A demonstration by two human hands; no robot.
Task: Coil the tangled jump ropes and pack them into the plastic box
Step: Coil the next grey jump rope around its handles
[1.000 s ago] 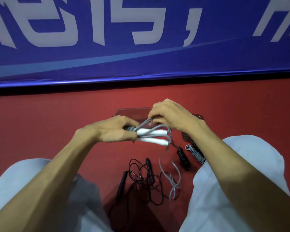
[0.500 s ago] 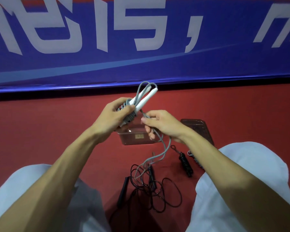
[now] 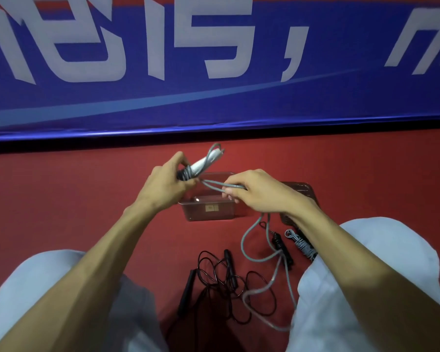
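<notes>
We've got the grey jump rope (image 3: 224,184) up in both hands, above the plastic box (image 3: 208,215) on the red floor (image 3: 61,199); our left hand (image 3: 163,184) is curled round the two white handles (image 3: 203,161), w/ a few turns of cord wrapped at their base; our right hand (image 3: 259,193) pinches a doubled strand, taut btwn the hands. The rest hangs slack to the floor, crossing the tangled black rope (image 3: 229,278) nearer to us. Judging by the droop: light, soft, springy cord, prob. smooth plastic, so wraps may slip or spring open; the handles are the stiff part, i.e. the best anchor. We'd grip the cord close to the bundle & hold tension; the tail could snag the black one.
</notes>
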